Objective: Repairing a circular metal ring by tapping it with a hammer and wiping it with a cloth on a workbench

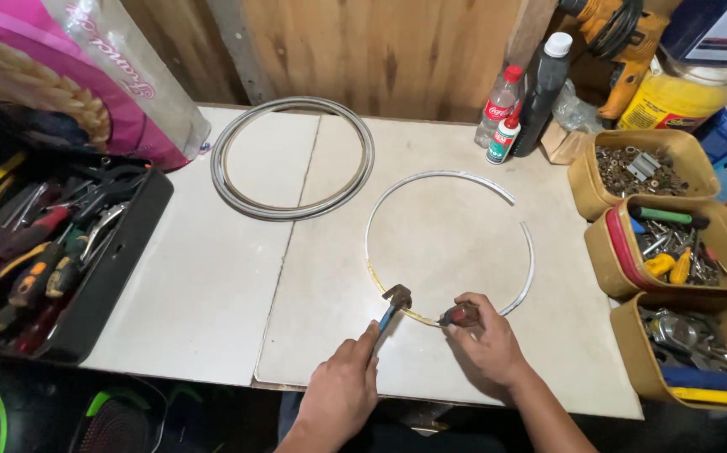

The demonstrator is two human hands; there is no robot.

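On bench, pliers (394, 302) handle toward left hand (342, 390)

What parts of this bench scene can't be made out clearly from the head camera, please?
- Right hand: its fingers cover most of the reddish tool it grips, so its type is unclear.
- Left hand: it hides the blue handle of the pliers.
- White ring: whether the tool heads actually clamp it is too small to tell.
- Tool tray: its left part is cut off by the frame edge.
- Bins: the small hardware is too small to identify.
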